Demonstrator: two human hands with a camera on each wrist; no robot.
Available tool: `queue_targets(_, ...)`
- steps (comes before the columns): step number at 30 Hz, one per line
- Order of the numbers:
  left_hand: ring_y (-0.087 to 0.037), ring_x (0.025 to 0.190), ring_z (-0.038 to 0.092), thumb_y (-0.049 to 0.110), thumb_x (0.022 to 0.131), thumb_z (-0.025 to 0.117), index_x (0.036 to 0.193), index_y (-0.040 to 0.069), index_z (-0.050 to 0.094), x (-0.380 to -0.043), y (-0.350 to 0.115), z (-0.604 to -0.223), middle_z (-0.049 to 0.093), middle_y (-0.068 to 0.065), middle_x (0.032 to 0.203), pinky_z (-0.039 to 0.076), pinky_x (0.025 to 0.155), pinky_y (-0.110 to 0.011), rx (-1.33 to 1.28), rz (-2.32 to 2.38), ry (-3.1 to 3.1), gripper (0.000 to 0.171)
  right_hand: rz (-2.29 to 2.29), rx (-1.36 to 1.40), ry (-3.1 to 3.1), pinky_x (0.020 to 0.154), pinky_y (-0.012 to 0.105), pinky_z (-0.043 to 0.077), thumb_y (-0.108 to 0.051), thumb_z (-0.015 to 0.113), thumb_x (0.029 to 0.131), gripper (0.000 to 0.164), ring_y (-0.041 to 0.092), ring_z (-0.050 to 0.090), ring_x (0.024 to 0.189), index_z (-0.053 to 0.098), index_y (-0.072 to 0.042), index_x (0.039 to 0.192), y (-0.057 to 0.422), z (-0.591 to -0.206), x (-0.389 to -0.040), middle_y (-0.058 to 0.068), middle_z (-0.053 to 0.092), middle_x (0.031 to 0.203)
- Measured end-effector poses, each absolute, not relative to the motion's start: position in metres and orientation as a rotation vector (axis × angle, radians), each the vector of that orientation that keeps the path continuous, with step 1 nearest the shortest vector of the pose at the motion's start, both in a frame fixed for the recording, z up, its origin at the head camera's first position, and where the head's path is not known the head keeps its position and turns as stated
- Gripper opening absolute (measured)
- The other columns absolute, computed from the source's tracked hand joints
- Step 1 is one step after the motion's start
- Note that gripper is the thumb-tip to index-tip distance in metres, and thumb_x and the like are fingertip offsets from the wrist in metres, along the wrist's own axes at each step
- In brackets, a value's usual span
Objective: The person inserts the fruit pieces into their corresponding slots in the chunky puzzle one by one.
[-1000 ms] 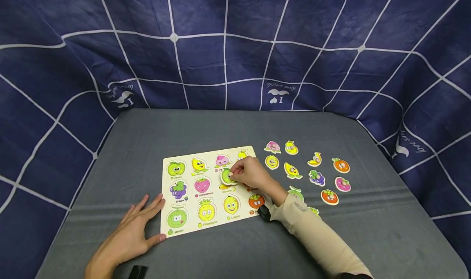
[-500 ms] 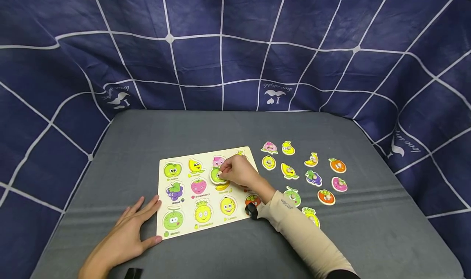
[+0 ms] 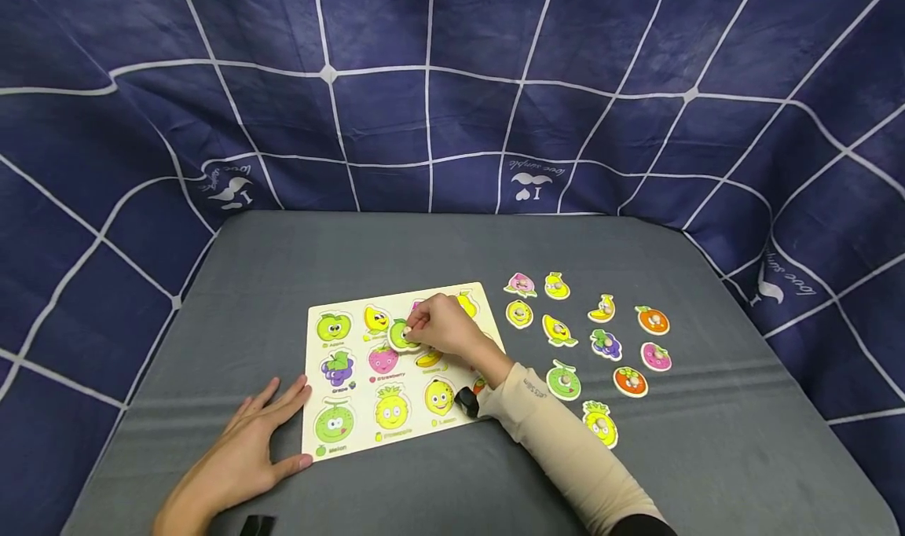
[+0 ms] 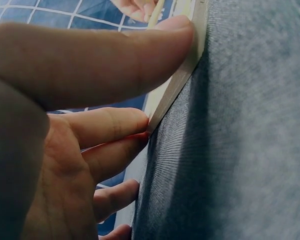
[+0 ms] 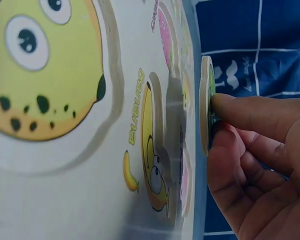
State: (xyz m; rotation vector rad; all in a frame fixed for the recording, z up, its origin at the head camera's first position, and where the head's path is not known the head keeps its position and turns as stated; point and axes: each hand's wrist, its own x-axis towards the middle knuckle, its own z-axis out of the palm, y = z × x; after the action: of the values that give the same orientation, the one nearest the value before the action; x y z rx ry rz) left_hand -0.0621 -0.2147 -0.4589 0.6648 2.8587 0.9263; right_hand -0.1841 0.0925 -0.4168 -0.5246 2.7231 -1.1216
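My right hand (image 3: 447, 328) pinches a green apple puzzle piece (image 3: 400, 336) between thumb and fingers, above the upper middle of the fruit puzzle board (image 3: 353, 434). In the right wrist view the piece (image 5: 205, 105) is seen edge-on, apart from the board. My left hand (image 3: 240, 449) lies at the board's left side, fingers extended, with thumb and fingertips against its edge. In the left wrist view the thumb (image 4: 115, 65) rests at the board's rim (image 4: 177, 82). The printed apple (image 3: 334, 327) is at the board's far left corner; my right hand partly hides the peach.
Right of the board several knobbed fruit pieces lie on the grey table (image 3: 707, 442), among them a melon piece (image 3: 563, 380), a pineapple piece (image 3: 600, 424) and a grape piece (image 3: 606, 344). A blue checked cloth (image 3: 467, 111) rises behind the table.
My right hand has carried the apple piece leftward across the board, from over the banana picture toward the top row. My left hand stays at the board's edge.
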Motion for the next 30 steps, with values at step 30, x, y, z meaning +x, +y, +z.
queue_targets(30,-0.054,0.137,0.029,0.029,0.064,0.092,0.141,0.0,0.054,-0.061,-0.213,-0.46,0.045,-0.015,0.15,0.022,0.101,-0.073,0.627,0.901,2.859,0.09,-1.107,-0.542,2.767,0.055,0.017,0.044,-0.01,0.083,0.079,0.009,0.004,0.056,0.058,0.075,-0.008,0.079,0.072,-0.417,-0.196,-0.009,0.064,0.064)
